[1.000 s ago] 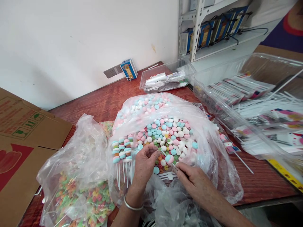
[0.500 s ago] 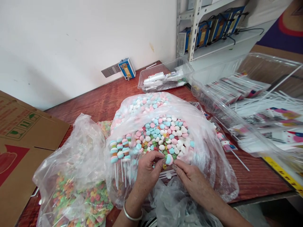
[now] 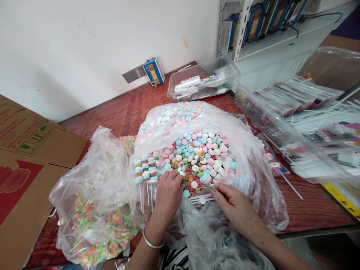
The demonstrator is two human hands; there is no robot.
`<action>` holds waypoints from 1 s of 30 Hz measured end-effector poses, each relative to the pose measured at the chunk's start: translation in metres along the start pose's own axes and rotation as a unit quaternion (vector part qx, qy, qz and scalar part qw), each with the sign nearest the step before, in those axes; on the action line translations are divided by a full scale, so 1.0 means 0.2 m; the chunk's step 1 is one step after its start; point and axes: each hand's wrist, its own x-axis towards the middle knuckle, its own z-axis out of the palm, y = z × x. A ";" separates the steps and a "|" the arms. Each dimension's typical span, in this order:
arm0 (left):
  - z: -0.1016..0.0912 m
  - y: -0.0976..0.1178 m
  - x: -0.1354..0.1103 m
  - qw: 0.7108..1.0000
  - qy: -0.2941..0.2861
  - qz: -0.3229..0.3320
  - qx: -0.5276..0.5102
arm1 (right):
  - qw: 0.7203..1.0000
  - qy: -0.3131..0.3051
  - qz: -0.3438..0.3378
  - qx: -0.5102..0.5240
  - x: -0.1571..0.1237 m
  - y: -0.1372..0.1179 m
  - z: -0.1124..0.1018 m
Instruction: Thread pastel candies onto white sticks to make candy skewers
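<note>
A large clear bag lies open in front of me, full of pink, blue and white button candies mixed with small coloured ring candies. My left hand rests at the near edge of the pile, fingers curled down among the candies, tips hidden. My right hand pinches a thin white stick that points up-left to a blue-and-pink candy. Several finished candy skewers lean inside the bag left of my left hand. Loose white sticks lie between my hands.
A second clear bag of ring candies sits at the left, beside a cardboard box. Clear plastic bins with packaging and sticks stand at the right, a small clear tray behind. A metal shelf stands by the wall.
My hands have parted. The left has gone up-left into the candy pile; the right keeps the stick with a candy on it, now held off to the right.
</note>
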 end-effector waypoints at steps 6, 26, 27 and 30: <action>0.02 0.01 0.01 0.999 0.020 -0.015 -0.027 | 1.000 -0.024 -0.007 -0.015 0.00 -0.01 0.01; 0.09 0.07 -0.01 0.995 0.089 0.030 0.032 | 0.997 -0.051 -0.018 -0.062 -0.03 -0.02 0.03; 0.10 0.07 -0.01 0.993 0.111 0.025 0.016 | 0.997 -0.051 -0.015 -0.064 -0.03 -0.01 0.02; 0.11 0.06 -0.02 0.984 0.178 0.007 -0.032 | 0.996 -0.061 -0.012 -0.069 -0.04 -0.01 0.02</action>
